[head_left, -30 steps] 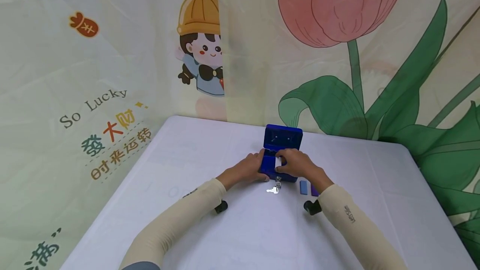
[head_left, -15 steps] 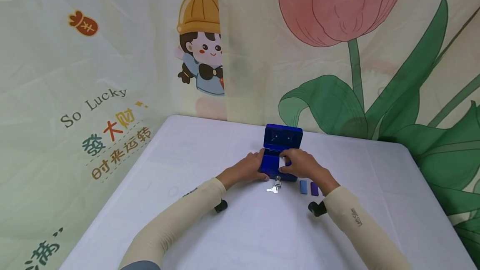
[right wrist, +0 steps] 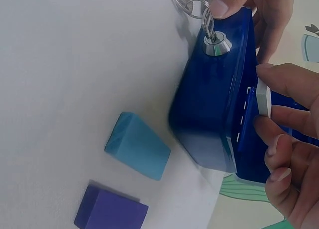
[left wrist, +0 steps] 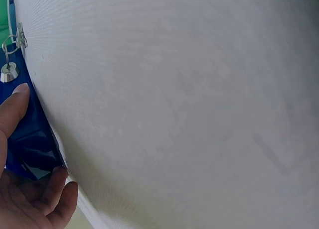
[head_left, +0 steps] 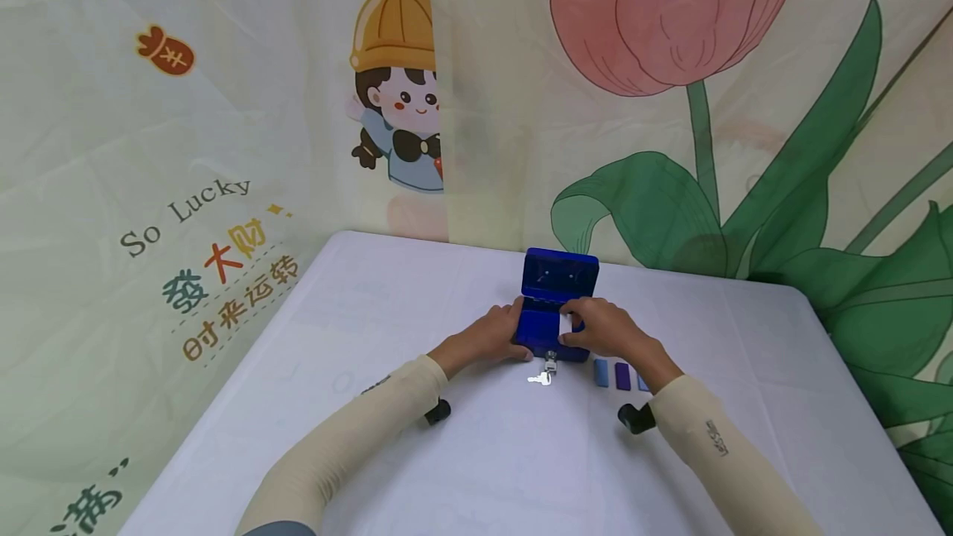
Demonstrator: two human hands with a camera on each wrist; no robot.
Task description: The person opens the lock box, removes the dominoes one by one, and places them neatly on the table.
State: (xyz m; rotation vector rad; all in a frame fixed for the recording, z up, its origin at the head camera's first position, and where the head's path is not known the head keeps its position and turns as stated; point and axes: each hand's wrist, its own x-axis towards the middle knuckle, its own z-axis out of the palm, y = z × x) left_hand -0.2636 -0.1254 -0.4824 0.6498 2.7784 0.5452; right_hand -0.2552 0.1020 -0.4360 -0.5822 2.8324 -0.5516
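A blue metal cash box (head_left: 536, 329) stands near the back of the table with its lid (head_left: 560, 273) raised. My left hand (head_left: 491, 333) grips the box at its left side, thumb against the front wall in the left wrist view. Between thumb and fingers, my right hand (head_left: 606, 329) pinches a small white block (right wrist: 264, 97). That block is over the right part of the box opening, close to the rim in the right wrist view. From the lock cylinder (right wrist: 217, 44) on the front wall hang keys on a ring (head_left: 542, 377).
To the right of the box lie a light blue block (head_left: 601, 372), a purple block (head_left: 623, 375) and another light blue block (head_left: 644, 384), partly behind my right wrist. A printed cloth (head_left: 491, 106) hangs behind the white table (head_left: 447, 470).
My right hand has slid rightward over the box with the white block. The purple block and then another light blue one have come out from behind my right wrist. My left hand stays put.
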